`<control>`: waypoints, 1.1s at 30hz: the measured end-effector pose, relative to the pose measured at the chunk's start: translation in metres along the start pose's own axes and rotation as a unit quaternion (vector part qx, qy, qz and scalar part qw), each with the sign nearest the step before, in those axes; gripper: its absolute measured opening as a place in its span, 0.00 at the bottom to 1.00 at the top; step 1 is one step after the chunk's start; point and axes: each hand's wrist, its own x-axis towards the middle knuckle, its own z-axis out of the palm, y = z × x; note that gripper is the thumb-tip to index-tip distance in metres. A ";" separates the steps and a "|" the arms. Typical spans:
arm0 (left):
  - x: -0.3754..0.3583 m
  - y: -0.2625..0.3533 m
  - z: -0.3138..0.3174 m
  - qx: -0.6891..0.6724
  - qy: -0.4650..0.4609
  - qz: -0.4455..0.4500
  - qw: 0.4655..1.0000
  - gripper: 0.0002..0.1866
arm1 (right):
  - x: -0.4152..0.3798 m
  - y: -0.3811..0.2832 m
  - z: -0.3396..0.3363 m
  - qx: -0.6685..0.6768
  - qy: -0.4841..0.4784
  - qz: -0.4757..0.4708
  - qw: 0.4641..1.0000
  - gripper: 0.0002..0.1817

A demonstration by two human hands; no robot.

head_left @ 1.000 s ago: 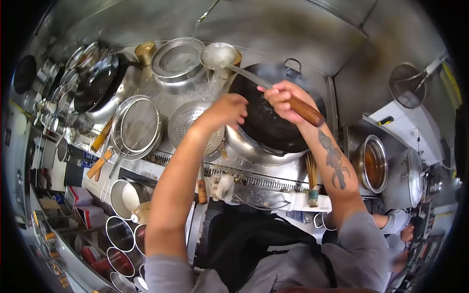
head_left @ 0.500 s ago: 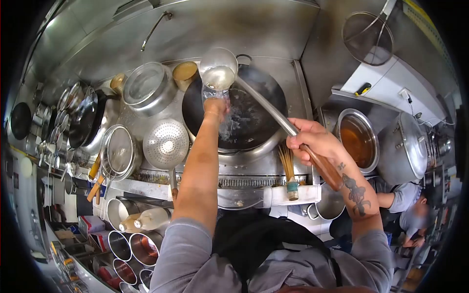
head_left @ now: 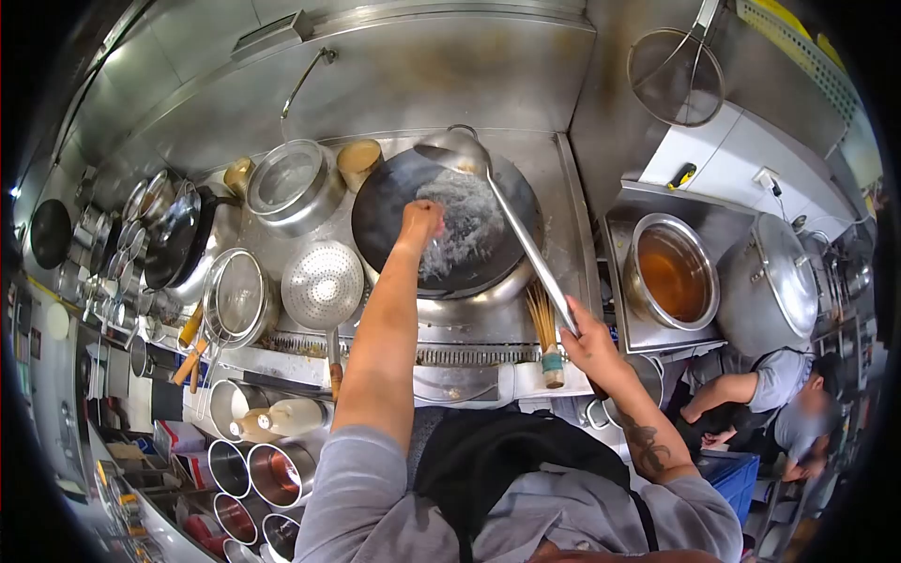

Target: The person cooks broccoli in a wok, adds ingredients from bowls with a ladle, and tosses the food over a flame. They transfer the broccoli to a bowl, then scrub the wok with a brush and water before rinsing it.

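Note:
In the head view, a black wok (head_left: 387, 223) stands on the burner, with foaming, splashing liquid (head_left: 469, 220) across its middle. Over its left half, my left hand (head_left: 422, 220) is closed, and whatever it grips, if anything, is too small to name. My right hand (head_left: 591, 340) is wrapped around the long handle of a metal ladle (head_left: 462, 150), to the right of the wok. The ladle's bowl is tilted at the wok's far rim. Close below, a bamboo brush (head_left: 546, 338) with a green band rests on the stove's front edge.
Left of the wok are a perforated skimmer (head_left: 322, 281), a wire strainer (head_left: 235, 296) and a lidded pot (head_left: 286, 183). A pot of brown liquid (head_left: 672, 272) and a large lidded pot (head_left: 774, 281) stand right. Another person (head_left: 751, 389) is at lower right.
The ladle has swung from above my left hand, where its bowl held liquid, to the wok's far rim. My right hand has dropped lower. More liquid now splashes in the wok.

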 end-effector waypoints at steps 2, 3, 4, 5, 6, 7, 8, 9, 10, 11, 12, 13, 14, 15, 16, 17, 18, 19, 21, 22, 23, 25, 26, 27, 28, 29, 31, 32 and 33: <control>0.013 -0.040 -0.009 0.085 0.005 0.077 0.993 0.09 | -0.008 0.020 0.019 -0.051 0.016 0.001 0.999 0.30; 0.014 -0.054 -0.014 0.167 0.012 0.151 0.974 0.08 | -0.010 0.025 0.024 -0.049 0.019 0.000 0.999 0.30; -0.005 -0.047 -0.016 0.213 0.009 0.131 0.968 0.08 | -0.012 0.026 0.028 -0.065 0.013 0.019 0.998 0.30; -0.024 -0.040 -0.019 0.217 0.007 0.134 0.967 0.08 | -0.014 0.029 0.033 -0.080 0.008 0.038 0.996 0.30; -0.039 -0.038 -0.021 0.273 0.003 0.157 0.949 0.08 | -0.016 0.034 0.039 -0.074 0.034 -0.003 0.997 0.29; -0.046 -0.043 -0.023 0.328 -0.001 0.180 0.927 0.08 | -0.018 0.038 0.045 -0.073 0.039 -0.001 0.997 0.29; -0.051 -0.049 -0.022 0.350 -0.005 0.187 0.918 0.09 | -0.020 0.041 0.049 -0.081 0.031 0.023 0.996 0.28; -0.062 -0.051 -0.022 0.351 -0.008 0.190 0.917 0.09 | -0.022 0.041 0.052 -0.089 0.024 0.047 0.995 0.28; -0.077 -0.051 -0.023 0.376 -0.035 0.234 0.896 0.10 | -0.022 0.038 0.053 -0.100 0.017 0.062 0.993 0.27; -0.093 -0.052 -0.023 0.399 -0.062 0.278 0.871 0.10 | -0.021 0.042 0.055 -0.100 0.020 0.063 0.993 0.27; -0.107 -0.050 -0.023 0.400 -0.063 0.281 0.870 0.10 | -0.017 0.050 0.057 -0.099 0.020 0.046 0.994 0.28; -0.122 -0.049 -0.023 0.417 -0.066 0.294 0.857 0.10 | -0.013 0.051 0.057 -0.098 0.018 0.030 0.995 0.29; -0.135 -0.048 -0.022 0.434 -0.068 0.305 0.845 0.10 | -0.008 0.053 0.055 -0.099 0.019 0.030 0.994 0.29; -0.142 -0.049 -0.021 0.433 -0.068 0.305 0.845 0.10 | -0.003 0.049 0.051 -0.094 0.059 -0.020 0.994 0.30; -0.149 -0.051 -0.020 0.456 -0.040 0.324 0.828 0.10 | 0.002 0.045 0.048 -0.088 0.097 -0.070 0.989 0.31; -0.157 -0.053 -0.021 0.477 -0.010 0.340 0.810 0.09 | 0.005 0.041 0.045 -0.090 0.094 -0.069 0.989 0.31; -0.163 -0.052 -0.024 0.470 -0.001 0.358 0.807 0.10 | 0.010 0.031 0.041 -0.011 0.095 -0.053 0.994 0.31; -0.166 -0.054 -0.026 0.469 0.000 0.356 0.808 0.10 | 0.011 0.018 0.037 0.069 0.096 -0.037 0.992 0.32; -0.166 -0.058 -0.029 0.442 0.010 0.432 0.786 0.11 | 0.006 -0.003 0.027 0.073 0.027 0.088 0.993 0.28; -0.161 -0.063 -0.029 0.440 0.009 0.434 0.786 0.11 | 0.004 0.016 0.031 0.000 0.037 0.066 0.997 0.28; -0.154 -0.071 -0.029 0.442 0.001 0.426 0.790 0.12 | 0.001 0.030 0.035 -0.073 0.045 0.043 0.995 0.27; -0.155 -0.073 -0.025 0.441 -0.006 0.415 0.795 0.12 | -0.009 0.034 0.041 -0.061 0.047 0.041 0.996 0.25; -0.154 -0.074 -0.022 0.448 -0.006 0.406 0.797 0.11 | -0.017 0.036 0.046 -0.066 0.057 0.048 0.995 0.25; -0.156 -0.071 -0.020 0.455 -0.006 0.397 0.797 0.11 | -0.021 0.036 0.049 -0.070 0.067 0.056 0.994 0.25; -0.156 -0.067 -0.018 0.454 -0.008 0.395 0.798 0.11 | -0.023 0.038 0.050 -0.070 0.066 0.058 0.994 0.25; -0.157 -0.066 -0.017 0.460 -0.004 0.394 0.796 0.11 | -0.028 0.041 0.053 -0.061 0.084 0.044 0.994 0.24; -0.161 -0.072 -0.016 0.466 -0.007 0.389 0.795 0.11 | -0.042 0.053 0.059 -0.042 0.122 0.016 0.992 0.23; -0.159 -0.072 -0.016 0.467 -0.005 0.390 0.793 0.11 | -0.044 0.082 0.066 -0.077 0.139 -0.053 0.986 0.23; -0.158 -0.070 -0.015 0.469 -0.001 0.391 0.792 0.10 | -0.049 0.093 0.068 -0.078 0.139 -0.054 0.986 0.23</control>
